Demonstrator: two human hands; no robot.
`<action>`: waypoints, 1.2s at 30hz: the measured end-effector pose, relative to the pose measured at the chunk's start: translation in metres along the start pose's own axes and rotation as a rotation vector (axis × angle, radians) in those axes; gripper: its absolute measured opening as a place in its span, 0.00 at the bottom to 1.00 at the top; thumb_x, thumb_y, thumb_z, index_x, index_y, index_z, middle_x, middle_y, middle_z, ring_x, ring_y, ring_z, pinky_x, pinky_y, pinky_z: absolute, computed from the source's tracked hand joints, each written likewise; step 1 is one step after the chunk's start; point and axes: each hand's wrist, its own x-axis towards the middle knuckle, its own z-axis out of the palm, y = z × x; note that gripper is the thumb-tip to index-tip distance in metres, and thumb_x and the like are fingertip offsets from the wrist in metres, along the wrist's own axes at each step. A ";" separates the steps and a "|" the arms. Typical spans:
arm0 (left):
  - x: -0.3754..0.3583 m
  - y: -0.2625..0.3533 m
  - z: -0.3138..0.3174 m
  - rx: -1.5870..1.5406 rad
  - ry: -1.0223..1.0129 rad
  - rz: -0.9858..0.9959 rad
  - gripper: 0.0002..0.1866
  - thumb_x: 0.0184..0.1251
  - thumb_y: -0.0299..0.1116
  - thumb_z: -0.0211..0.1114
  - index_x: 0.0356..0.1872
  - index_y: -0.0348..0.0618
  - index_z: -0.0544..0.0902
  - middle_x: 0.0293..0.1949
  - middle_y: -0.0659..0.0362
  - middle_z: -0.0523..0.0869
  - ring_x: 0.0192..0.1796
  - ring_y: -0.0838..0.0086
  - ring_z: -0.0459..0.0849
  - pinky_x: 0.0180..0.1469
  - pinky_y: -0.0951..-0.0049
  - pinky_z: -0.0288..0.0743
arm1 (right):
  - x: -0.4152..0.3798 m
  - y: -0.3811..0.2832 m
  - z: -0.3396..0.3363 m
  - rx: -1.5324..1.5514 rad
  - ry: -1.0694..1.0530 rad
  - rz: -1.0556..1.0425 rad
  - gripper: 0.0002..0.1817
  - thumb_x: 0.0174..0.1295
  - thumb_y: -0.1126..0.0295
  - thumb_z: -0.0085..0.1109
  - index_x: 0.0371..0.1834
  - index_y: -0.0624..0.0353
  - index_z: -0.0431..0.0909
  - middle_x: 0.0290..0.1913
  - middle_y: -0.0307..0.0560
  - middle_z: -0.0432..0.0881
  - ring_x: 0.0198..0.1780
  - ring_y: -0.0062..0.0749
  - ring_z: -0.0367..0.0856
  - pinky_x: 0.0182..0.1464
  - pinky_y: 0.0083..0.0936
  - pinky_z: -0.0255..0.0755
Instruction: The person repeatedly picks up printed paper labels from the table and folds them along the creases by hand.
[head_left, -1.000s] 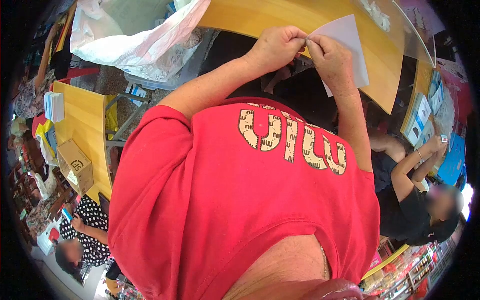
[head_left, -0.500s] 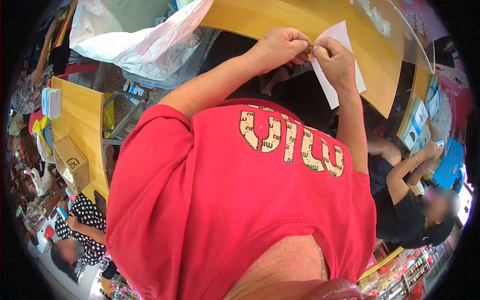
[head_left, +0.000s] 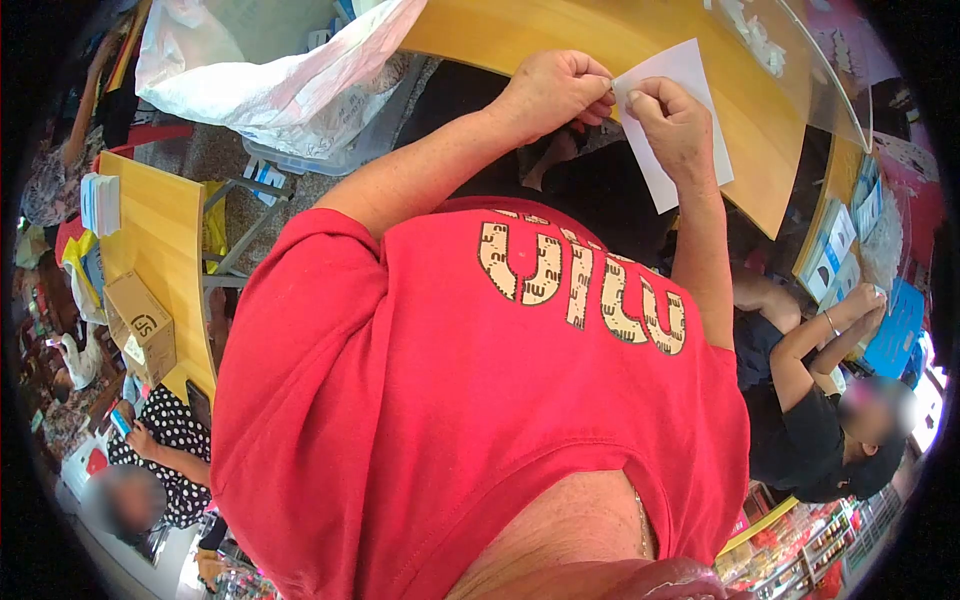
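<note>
A white sheet of paper (head_left: 710,130) is partly beneath my right hand (head_left: 676,128), its lower corner reaching past the table edge. My right hand is closed, thumb and forefinger pressed together over the sheet near its left edge. Just left of it, my left hand (head_left: 562,95) is also closed in a pinch, fingertips beside the sheet's upper left corner. Whatever sits between the left fingertips is too small to make out. Both hands are close together above the near edge of the yellow wooden table (head_left: 765,175).
A white plastic sack (head_left: 270,85) stands at upper left, by a clear bin. Crumpled white scraps (head_left: 755,40) lie near a transparent panel at upper right. A side table at left carries a cardboard box (head_left: 140,328) and a stack of booklets (head_left: 101,205). People sit at both sides.
The white sheet has turned flatter, showing more of its face, with its left corner shifted left. My left hand has moved slightly up and left; my right hand stays nearly in place.
</note>
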 end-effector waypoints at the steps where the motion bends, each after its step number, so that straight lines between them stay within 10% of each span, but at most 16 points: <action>1: -0.002 0.001 0.001 0.000 0.000 -0.001 0.10 0.60 0.31 0.54 0.35 0.33 0.75 0.31 0.56 0.80 0.32 0.76 0.80 0.34 0.78 0.76 | -0.001 -0.002 0.001 0.000 0.000 0.001 0.09 0.49 0.68 0.53 0.27 0.62 0.76 0.21 0.43 0.77 0.24 0.22 0.74 0.30 0.20 0.68; 10: -0.005 0.003 0.007 0.608 0.122 0.290 0.10 0.56 0.35 0.56 0.30 0.37 0.79 0.20 0.64 0.80 0.23 0.85 0.77 0.26 0.85 0.71 | -0.004 -0.014 0.005 -0.184 0.054 -0.131 0.08 0.49 0.68 0.52 0.27 0.60 0.77 0.25 0.49 0.78 0.29 0.38 0.78 0.33 0.27 0.71; 29: 0.003 0.002 -0.003 -0.111 0.036 -0.018 0.09 0.58 0.31 0.55 0.32 0.35 0.76 0.28 0.55 0.80 0.29 0.74 0.80 0.33 0.76 0.76 | 0.003 0.007 -0.011 -0.023 0.121 0.044 0.07 0.48 0.71 0.50 0.26 0.63 0.76 0.21 0.43 0.77 0.24 0.23 0.74 0.31 0.20 0.68; 31: 0.004 0.003 -0.009 -0.134 0.027 -0.014 0.09 0.57 0.32 0.55 0.31 0.35 0.76 0.28 0.55 0.80 0.29 0.74 0.80 0.34 0.76 0.76 | 0.011 0.021 -0.027 0.710 0.092 0.123 0.07 0.49 0.72 0.49 0.27 0.65 0.74 0.21 0.47 0.77 0.25 0.30 0.76 0.33 0.24 0.70; 36: 0.010 0.011 -0.021 -0.163 0.067 -0.038 0.08 0.57 0.32 0.54 0.29 0.37 0.75 0.26 0.56 0.79 0.27 0.73 0.79 0.31 0.76 0.75 | 0.037 0.019 -0.109 1.264 0.164 -0.071 0.07 0.50 0.74 0.47 0.29 0.66 0.73 0.23 0.53 0.78 0.27 0.40 0.78 0.36 0.33 0.73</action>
